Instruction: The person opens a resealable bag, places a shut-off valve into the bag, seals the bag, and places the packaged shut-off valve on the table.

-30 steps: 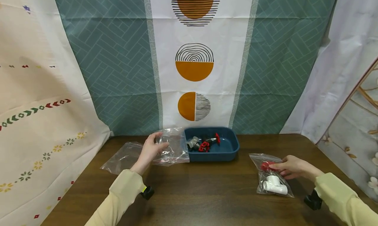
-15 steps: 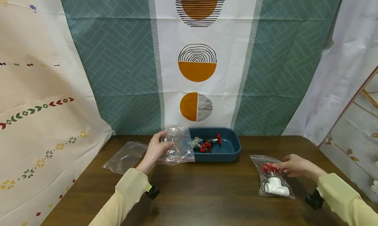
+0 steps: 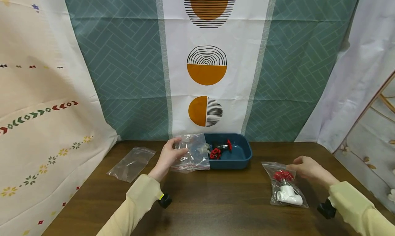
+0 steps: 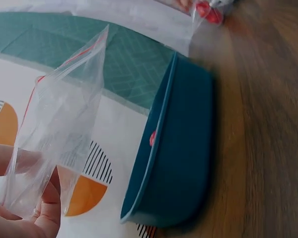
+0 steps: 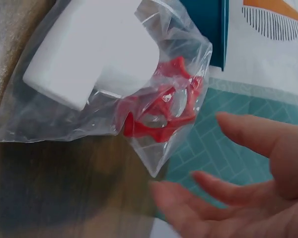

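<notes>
My left hand [image 3: 168,158] pinches a clear zip bag [image 4: 64,114] with a red seal line, between thumb and fingers, in the air at the left end of the blue bin [image 3: 231,164]. No contents show in this bag, which covers part of the bin in the head view. A second zip bag [image 3: 274,166] lies at the right of the table. Inside it are a white pipe tee [image 3: 289,196] and a valve with a red handwheel [image 3: 283,175]. Beside it, my right hand [image 5: 248,183] has its fingers spread and apart from the bag, holding nothing.
Several valves lie in the bin, one with a red handle [image 3: 215,153]. Another flat clear bag [image 3: 131,164] lies on the wooden table [image 3: 216,208] at the left. A patterned cloth [image 3: 132,92] hangs right behind the table.
My left hand has moved right with the clear bag, over the bin's left end. My right hand has let go of the filled bag and lifted off; that bag stays on the table.
</notes>
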The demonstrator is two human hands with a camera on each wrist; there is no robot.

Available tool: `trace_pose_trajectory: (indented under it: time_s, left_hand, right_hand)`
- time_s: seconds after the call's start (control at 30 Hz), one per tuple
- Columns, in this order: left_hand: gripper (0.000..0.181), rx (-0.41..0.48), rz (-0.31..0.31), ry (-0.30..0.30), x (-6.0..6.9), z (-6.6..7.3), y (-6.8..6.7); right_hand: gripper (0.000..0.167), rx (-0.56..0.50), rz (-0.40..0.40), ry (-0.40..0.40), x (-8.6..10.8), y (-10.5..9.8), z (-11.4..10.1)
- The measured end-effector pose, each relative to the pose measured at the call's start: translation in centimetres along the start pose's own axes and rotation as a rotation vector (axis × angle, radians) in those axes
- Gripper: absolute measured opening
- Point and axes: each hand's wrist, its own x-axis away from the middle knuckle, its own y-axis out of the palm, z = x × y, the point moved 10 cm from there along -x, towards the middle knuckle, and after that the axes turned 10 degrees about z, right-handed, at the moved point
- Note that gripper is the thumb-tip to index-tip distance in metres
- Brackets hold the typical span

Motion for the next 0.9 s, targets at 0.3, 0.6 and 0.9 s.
trace_pose_trajectory:
  time_s: [0.3, 0.6, 0.9]
  left_hand:
    - [0.049, 0.1, -0.072, -0.03, 0.4, 0.4, 2.3]
    - [0.049, 0.128, -0.144, -0.063, 1.2, 0.6, 4.1]
    - [0.05, 0.162, -0.187, -0.087, 1.6, 0.1, 5.7]
  right_hand:
    - [0.033, 0.052, 0.263, -0.264, 0.2, -1.0, -5.4]
    - [0.021, -0.081, 0.341, -0.498, 0.6, 0.8, -9.5]
    - [0.033, -0.138, 0.265, -0.689, 0.9, 3.4, -13.5]
